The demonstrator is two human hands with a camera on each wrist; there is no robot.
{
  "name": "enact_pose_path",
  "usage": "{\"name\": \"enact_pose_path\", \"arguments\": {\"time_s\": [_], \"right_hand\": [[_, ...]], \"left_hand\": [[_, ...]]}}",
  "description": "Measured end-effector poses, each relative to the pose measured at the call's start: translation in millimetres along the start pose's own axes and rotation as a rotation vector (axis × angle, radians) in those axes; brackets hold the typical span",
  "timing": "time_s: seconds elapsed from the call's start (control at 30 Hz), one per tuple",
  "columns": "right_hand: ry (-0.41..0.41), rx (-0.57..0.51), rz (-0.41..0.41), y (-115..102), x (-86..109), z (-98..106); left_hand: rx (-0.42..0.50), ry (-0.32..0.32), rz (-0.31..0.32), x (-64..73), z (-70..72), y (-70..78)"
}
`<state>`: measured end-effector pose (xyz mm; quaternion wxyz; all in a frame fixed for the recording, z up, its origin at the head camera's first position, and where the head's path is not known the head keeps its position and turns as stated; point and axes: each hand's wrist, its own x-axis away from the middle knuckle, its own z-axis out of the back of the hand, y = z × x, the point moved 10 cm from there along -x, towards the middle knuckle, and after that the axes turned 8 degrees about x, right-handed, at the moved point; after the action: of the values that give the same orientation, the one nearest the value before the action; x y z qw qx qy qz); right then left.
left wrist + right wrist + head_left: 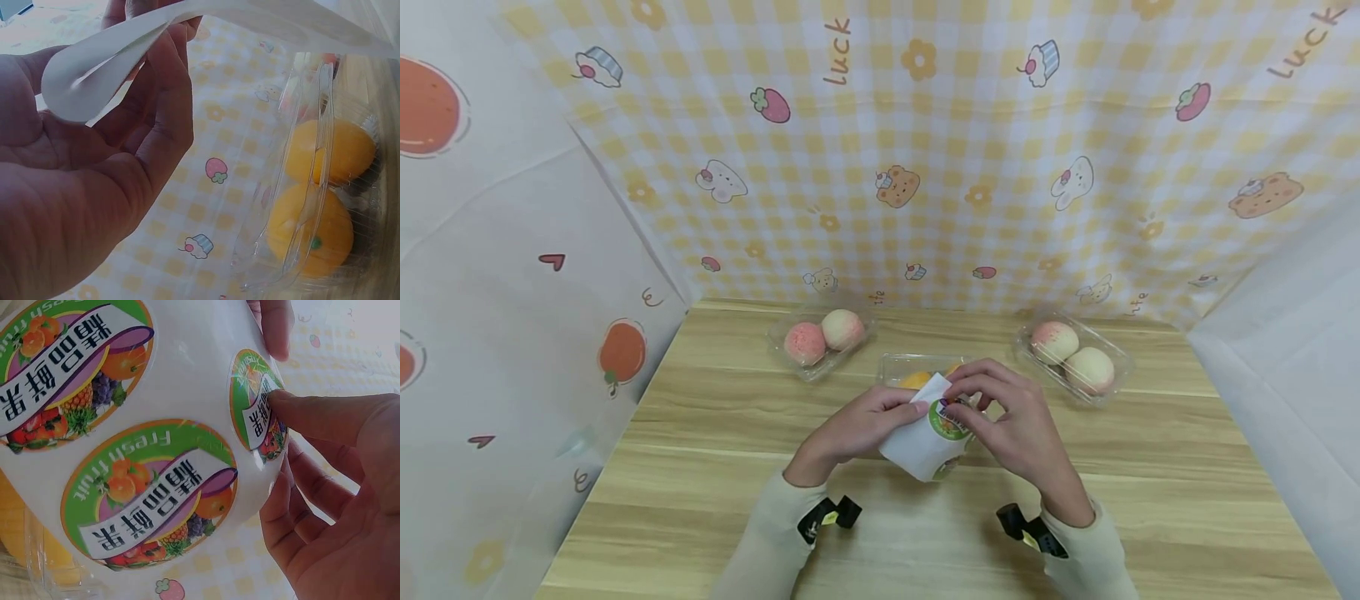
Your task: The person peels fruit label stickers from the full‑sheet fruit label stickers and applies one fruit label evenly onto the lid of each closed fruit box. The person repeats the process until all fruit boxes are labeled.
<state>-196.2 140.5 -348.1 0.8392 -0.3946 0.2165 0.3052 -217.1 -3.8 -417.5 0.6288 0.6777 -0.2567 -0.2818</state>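
Observation:
A white sheet of oval fruit stickers (913, 446) is held up above the table, bent over on itself. My left hand (861, 423) pinches its left edge, thumb on top. On the opposite edge my right hand (1018, 417) pinches the sheet, its thumb on a green-rimmed "Fresh fruit" sticker (250, 394) and its fingers behind. Whether that sticker has lifted from the backing I cannot tell. Just beyond the hands, a clear plastic box (906, 360) contains two oranges (306, 228), partly hidden by the sheet and hands in the head view.
At the back left stands a clear box (811, 372) with two pink and cream peaches (805, 343). A similar box (1116, 354) with two peaches (1089, 371) is at the back right. A checked yellow cloth (850, 150) hangs behind the wooden table (715, 500).

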Motion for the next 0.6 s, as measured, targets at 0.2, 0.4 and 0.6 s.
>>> {"name": "enact_pose_path", "arguments": {"time_s": [0.2,0.4,0.6], "right_hand": [[-0.018,-0.002,-0.002,1.3,0.8,-1.3],[-0.062,-0.007,-0.026,3.8,2.3,-6.5],[-0.102,-0.003,-0.027,3.6,2.9,-12.7]], "left_hand": [[0.0,0.01,0.014,1.6,1.6,-1.2],[-0.024,0.012,-0.001,1.1,2.0,-0.1],[-0.029,0.017,0.001,1.8,2.6,0.0]]}}
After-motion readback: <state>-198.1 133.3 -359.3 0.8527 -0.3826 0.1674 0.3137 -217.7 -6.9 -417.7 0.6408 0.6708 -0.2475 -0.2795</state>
